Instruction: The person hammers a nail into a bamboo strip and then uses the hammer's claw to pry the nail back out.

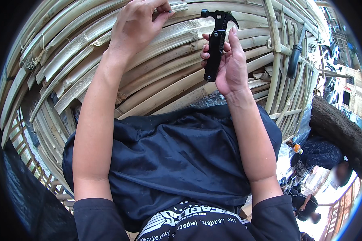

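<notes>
I note right hand [234,68] curled round claw hammer [216,50], hammerhead outermost. Left of it, left hand [137,25] pinches; contents unclear.

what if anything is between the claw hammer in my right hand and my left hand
Nothing visible: between the claw hammer in the right hand and the left hand there is only a gap in this view, with bamboo slats behind it.

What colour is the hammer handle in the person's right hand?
The hammer handle is black; it shows best in the head view.
</notes>
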A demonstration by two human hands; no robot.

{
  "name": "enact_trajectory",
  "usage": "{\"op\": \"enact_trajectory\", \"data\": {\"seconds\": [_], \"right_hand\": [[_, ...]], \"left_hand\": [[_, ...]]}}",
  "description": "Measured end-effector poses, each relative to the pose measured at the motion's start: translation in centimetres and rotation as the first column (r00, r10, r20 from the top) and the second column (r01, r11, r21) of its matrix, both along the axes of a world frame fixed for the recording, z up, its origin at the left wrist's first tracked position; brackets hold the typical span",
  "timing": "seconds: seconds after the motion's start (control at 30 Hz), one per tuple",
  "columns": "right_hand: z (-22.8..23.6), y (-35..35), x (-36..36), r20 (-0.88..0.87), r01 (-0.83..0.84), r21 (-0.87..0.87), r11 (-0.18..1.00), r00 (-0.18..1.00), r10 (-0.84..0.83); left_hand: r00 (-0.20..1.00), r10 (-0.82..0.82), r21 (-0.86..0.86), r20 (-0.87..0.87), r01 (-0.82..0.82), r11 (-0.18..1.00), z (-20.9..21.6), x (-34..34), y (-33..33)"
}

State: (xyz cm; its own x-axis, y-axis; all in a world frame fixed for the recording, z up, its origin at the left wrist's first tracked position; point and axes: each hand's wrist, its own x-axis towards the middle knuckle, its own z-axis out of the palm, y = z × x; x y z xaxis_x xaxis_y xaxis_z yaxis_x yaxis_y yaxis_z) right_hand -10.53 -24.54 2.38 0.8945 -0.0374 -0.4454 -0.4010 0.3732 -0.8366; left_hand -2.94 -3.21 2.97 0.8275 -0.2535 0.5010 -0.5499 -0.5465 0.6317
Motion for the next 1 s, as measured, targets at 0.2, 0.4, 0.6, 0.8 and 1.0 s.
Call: {"op": "enact_trajectory", "data": {"seconds": [0.2, 0.4, 0.6, 0.8, 1.0], "right_hand": [[-0.7, 0.8, 0.1, 0.0, 0.01, -0.02, 1.0, 1.0, -0.01], [-1.9, 0.3, 0.5, -0.012, 0.033, 0.029, 0.999, 0.999, -0.033], [-2.1, 0.4, 0.7, -0.014, 0.043, 0.031, 0.999, 0.999, -0.043], [-2.2, 0.3, 0.7, -0.016, 0.048, 0.019, 0.999, 0.999, -0.048], [-2.2, 0.5, 0.7, -0.019, 0.044, 0.014, 0.999, 0.999, -0.044]], "left_hand": [[0.998, 0.028, 0.06, 0.064, -0.032, 0.998, -1.9, 0.7, 0.7], [0.998, 0.009, 0.063, 0.067, -0.013, 0.998, -2.0, 0.9, 0.5], [0.996, 0.008, 0.056, 0.087, -0.013, 0.998, -2.1, 1.0, 0.4], [0.997, 0.012, 0.066, 0.082, -0.017, 0.998, -2.1, 1.0, 0.5], [0.996, 0.014, 0.062, 0.086, -0.02, 0.998, -2.2, 1.0, 0.5]]}}
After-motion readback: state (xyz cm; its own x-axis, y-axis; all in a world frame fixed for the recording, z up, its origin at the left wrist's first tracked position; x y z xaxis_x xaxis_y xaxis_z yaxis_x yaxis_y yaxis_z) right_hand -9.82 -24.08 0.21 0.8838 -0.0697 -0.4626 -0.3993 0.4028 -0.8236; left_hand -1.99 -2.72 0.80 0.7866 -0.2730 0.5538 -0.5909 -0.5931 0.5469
